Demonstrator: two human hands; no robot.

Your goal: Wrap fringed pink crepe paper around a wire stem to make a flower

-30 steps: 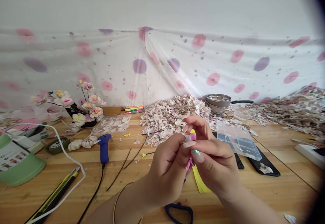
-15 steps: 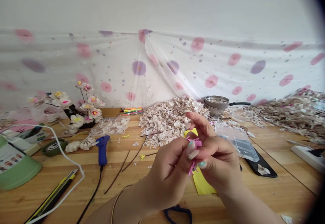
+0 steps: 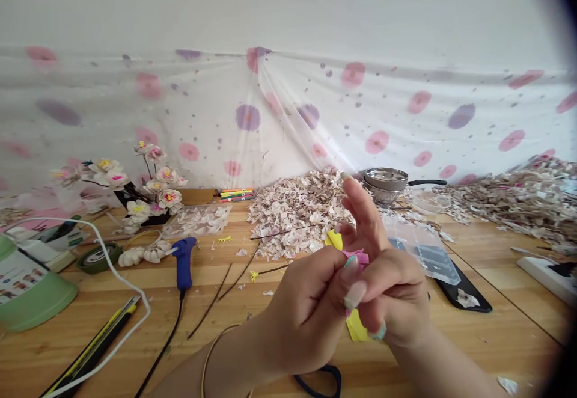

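small pink paper strip (image 3: 356, 258), cut into a fringe along its top edge, sits pinched between both hands above the wooden table (image 3: 496, 326), near the middle of the view; most of it is hidden by the fingertips, with a pink end showing lower down. the left hand (image 3: 306, 308) grips it with thumb and forefinger closed on the paper. the right hand (image 3: 392, 293) also grasps it, thumb pressed in, forefinger stretched upward, other fingers curled. a thin bangle circles the left wrist.

a yellow paper strip (image 3: 356, 326) lies on the table just behind the hands, partly hidden by them. a clear plastic compartment box (image 3: 426, 254) lies beside the right hand on a black tray (image 3: 469, 299). a heap of pale paper petals (image 3: 297, 208) lies further back, thin dark wire stems (image 3: 225, 293) in front of it. a blue glue gun (image 3: 184, 260) lies to the left, near finished paper flowers (image 3: 153, 190). the green container (image 3: 31, 296) at far left bears a printed label, too small to read.
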